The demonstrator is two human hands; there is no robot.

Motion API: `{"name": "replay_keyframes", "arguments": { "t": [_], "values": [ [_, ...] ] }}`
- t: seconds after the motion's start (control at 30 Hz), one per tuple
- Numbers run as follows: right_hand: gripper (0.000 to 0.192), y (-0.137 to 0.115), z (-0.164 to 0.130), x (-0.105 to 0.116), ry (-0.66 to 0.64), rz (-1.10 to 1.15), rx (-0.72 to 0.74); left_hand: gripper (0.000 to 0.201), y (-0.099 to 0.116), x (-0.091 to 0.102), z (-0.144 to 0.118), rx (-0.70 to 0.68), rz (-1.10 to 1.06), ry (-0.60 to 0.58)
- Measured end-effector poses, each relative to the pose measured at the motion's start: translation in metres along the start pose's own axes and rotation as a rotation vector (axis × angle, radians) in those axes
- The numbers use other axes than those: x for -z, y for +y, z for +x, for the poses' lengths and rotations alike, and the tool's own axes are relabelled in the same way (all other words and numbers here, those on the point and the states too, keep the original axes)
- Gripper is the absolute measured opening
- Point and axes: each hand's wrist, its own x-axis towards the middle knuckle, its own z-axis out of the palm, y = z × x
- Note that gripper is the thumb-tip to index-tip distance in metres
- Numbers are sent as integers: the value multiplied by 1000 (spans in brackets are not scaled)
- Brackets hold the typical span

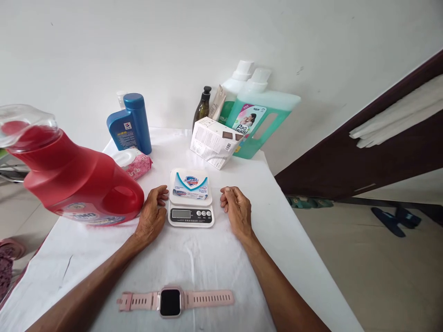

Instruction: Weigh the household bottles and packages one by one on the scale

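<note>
We have a single view, from a camera worn on the head, looking forward and steeply down over the table (214, 258). It sits close: both forearms run in from the bottom edge, and the hands, the left hand (152, 216) and the right hand (237, 210), lie near the middle of the picture. The view faces the white wall (173, 46) behind the table's far end. The wide lens bends the edges, and the red bottle (69, 175) at left looms large and near.

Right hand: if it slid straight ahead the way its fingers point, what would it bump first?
Probably the white box; the right hand points up-table just beside the scale, though depth is unclear.
</note>
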Motion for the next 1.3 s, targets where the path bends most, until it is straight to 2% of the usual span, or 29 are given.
{"name": "replay_keyframes", "arguments": {
  "t": [0.37,0.5,0.6,0.67,0.77,0.9,1.0,1.1,1.2,1.3],
  "values": [
    [47,-2,-2,0,-2,-7,-6,71,1,0,0,7,9,-6],
    [59,-19,-6,-2,-1,-91,158,69,0,0,0,17,4,-3],
    [80,-39,0,-7,-138,-203,310,69,-1,-1,1,16,2,-2],
    [85,-51,7,-14,-265,-316,376,69,-2,-1,1,17,3,-2],
    [73,-61,20,-25,-406,-476,441,68,-2,-1,1,24,-4,-6],
    [54,-65,29,-34,-454,-541,470,67,0,-1,0,28,-17,-9],
    [50,-76,36,-31,-406,-481,477,66,-1,-2,-1,23,-29,-7],
    [50,-102,57,-22,-273,-412,523,65,-2,-4,-1,22,-31,6],
    [54,-134,93,-15,-59,-462,601,65,-2,-4,-2,35,-22,11],
    [49,-153,135,-15,58,-593,646,66,1,-4,-2,47,-12,2]
  ]
}}
